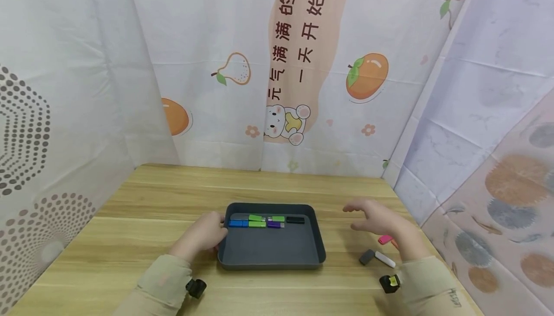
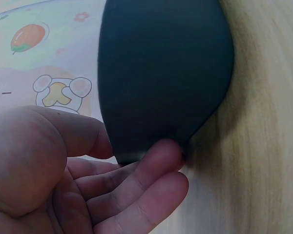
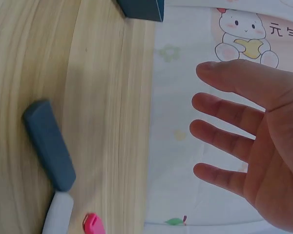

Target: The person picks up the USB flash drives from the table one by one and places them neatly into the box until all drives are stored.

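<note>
A dark grey tray (image 1: 272,248) lies on the wooden table, with several USB flash drives in a cluster along its far left part. Among them are a blue drive (image 1: 238,223), a purple drive (image 1: 274,224), a black drive (image 1: 295,220) and some green ones. My left hand (image 1: 203,233) pinches the tray's left wall; in the left wrist view the thumb is at the rim and the fingers are against the outside of the tray (image 2: 166,73). Over the table to the right of the tray hovers my right hand (image 3: 256,136), fingers apart, holding nothing.
Below and beside my right hand lie a dark grey drive (image 3: 50,146), a white drive (image 3: 58,214) and a pink drive (image 3: 94,224). An orange item (image 1: 395,244) is partly hidden by the right wrist. Printed curtains (image 1: 207,128) border the table's back and sides.
</note>
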`<state>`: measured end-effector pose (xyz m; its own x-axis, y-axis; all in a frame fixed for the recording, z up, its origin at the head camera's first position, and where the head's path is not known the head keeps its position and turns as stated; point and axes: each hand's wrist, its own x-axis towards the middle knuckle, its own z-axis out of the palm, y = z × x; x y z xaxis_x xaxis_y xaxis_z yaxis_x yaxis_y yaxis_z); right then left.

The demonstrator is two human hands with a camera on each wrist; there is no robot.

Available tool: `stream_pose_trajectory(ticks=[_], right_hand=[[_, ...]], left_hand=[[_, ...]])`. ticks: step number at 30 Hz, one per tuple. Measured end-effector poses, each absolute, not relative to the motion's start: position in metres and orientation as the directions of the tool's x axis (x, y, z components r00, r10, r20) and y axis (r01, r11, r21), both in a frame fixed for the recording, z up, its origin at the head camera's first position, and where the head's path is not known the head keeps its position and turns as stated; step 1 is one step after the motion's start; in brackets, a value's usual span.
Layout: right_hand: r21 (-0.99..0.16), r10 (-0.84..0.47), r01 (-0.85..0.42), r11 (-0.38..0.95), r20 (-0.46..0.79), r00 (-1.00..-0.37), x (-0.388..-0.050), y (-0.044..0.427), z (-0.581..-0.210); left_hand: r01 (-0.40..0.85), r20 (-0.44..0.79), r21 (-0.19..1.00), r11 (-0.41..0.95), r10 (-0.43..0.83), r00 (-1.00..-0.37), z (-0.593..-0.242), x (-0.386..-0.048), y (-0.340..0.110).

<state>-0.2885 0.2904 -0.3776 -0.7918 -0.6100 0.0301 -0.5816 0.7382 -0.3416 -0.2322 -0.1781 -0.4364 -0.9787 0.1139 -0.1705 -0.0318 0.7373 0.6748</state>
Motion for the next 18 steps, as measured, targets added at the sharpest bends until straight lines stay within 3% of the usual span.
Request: stream_pose_trajectory(ticks=[18], right_hand=[[-0.344, -0.535, -0.480, 0.807, -0.083, -0.841, -0.275, 0.314, -0.382]], left_hand=[[-0.026, -0.165, 0.673, 0.739, 0.116, -0.979, -0.436, -0.231, -0.178]])
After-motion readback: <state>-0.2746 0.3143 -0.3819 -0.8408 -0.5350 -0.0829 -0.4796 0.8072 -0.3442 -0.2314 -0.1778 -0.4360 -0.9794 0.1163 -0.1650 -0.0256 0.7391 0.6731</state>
